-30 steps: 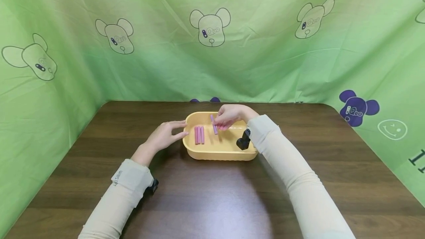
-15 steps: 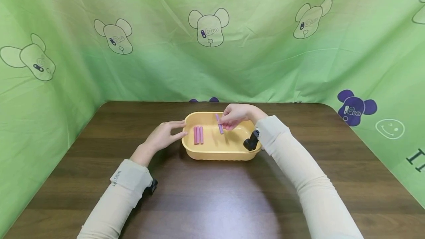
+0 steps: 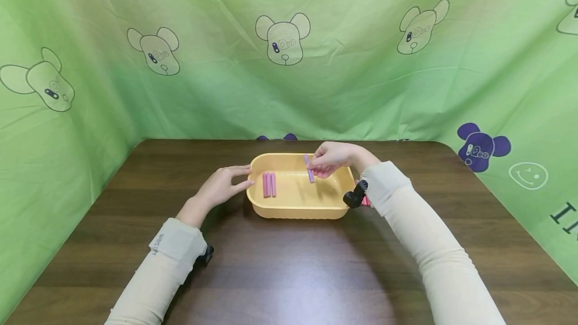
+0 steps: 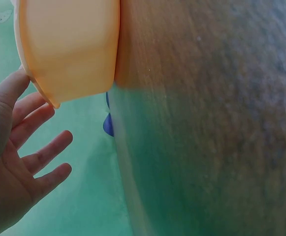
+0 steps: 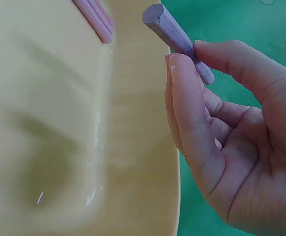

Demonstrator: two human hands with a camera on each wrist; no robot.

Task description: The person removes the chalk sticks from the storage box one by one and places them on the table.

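Note:
A purple chalk stick (image 3: 311,176) is pinched between the thumb and fingers of my right hand (image 3: 331,158), above the yellow plastic basin (image 3: 298,213). The right wrist view shows the chalk's (image 5: 166,28) faceted end, tilted over the rim. Several pink and purple chalk sticks (image 3: 269,185) lie side by side on the basin floor at its left. At the basin's left end my left hand (image 3: 219,185) touches the rim, thumb and fingers spread. From the left wrist, the thumb and nearest fingers (image 4: 37,118) meet the rim, and the other fingers stand apart from it.
Just right of the basin, a pinkish-red item (image 3: 367,201) is mostly hidden by the right wrist camera (image 3: 355,195). A brown wooden table (image 3: 271,265) bears the basin. Green printed cloth (image 3: 289,94) hangs behind and at both sides.
My right hand has moved rightward over the basin with the purple chalk stick. The reddish item at the right has come partly into view. My left hand stays at the rim.

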